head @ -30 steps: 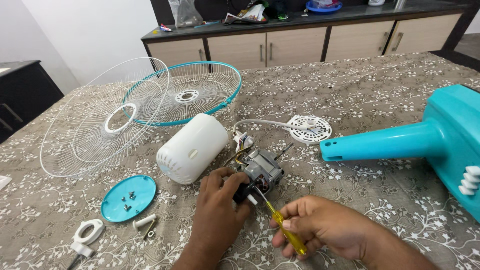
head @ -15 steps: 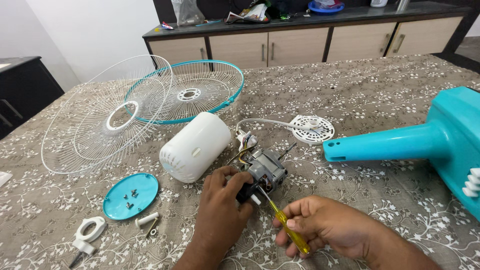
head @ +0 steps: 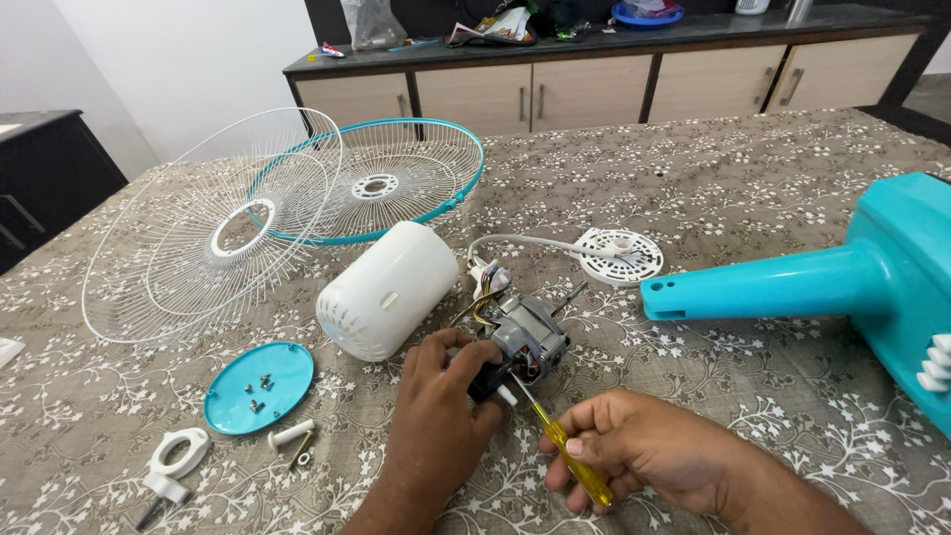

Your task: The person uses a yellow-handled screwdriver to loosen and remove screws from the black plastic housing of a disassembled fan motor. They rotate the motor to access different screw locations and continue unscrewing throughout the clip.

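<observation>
A grey fan motor [head: 525, 337] with coloured wires lies on the patterned tablecloth. My left hand [head: 441, 401] grips the black part at its near end. My right hand [head: 639, 451] holds a yellow-handled screwdriver [head: 560, 446], whose tip touches the motor's near side. A white motor cover [head: 386, 289] lies on its side just left of the motor.
Two wire fan guards [head: 267, 213] lie at the back left. A teal disc [head: 260, 386] holds small screws, with white plastic parts [head: 178, 458] beside it. A teal fan stand [head: 822, 287] lies at right. A white round cap [head: 619, 255] sits behind the motor. Cabinets [head: 594, 89] stand beyond the table.
Both hands stay on the motor and screwdriver. The view has shifted slightly; the screwdriver keeps its place against the motor.
</observation>
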